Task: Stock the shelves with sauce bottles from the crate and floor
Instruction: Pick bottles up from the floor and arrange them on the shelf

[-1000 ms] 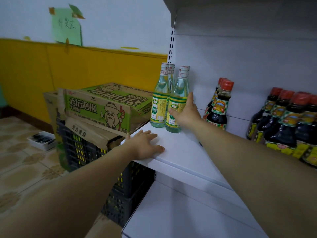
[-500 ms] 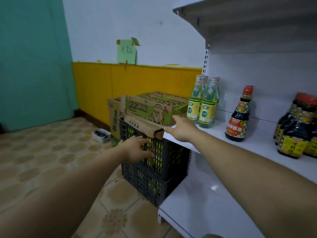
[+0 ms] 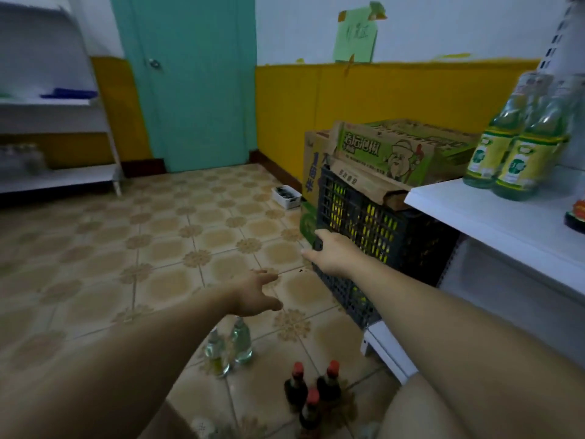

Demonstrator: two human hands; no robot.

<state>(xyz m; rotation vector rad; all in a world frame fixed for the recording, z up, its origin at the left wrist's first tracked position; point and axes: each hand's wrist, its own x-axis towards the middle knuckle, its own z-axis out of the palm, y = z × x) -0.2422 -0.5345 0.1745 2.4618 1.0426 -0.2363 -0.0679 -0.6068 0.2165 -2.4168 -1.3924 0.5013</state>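
Fingers of the left hand [image 3: 254, 294]: hung spread and released, holding nothing, above the floor [image 3: 190, 232].
Fingers of the right hand [image 3: 332, 253]: lay straight and empty at the near corner of the crate [image 3: 380, 223]; contact unclear.
Clear bottles [image 3: 242, 340]: stood at 6 o'clock of the left hand.
Dark bottles [image 3: 311, 403]: three, red-capped, clustered at 5 o'clock.
Handling: probably glass, weighty, slick, breakable; the body looked a safer hold than the cap.

Probably a small shop: white retail shelf [image 3: 493, 213] holding bottles [image 3: 503, 153], stock crate [image 3: 364, 229] beside.
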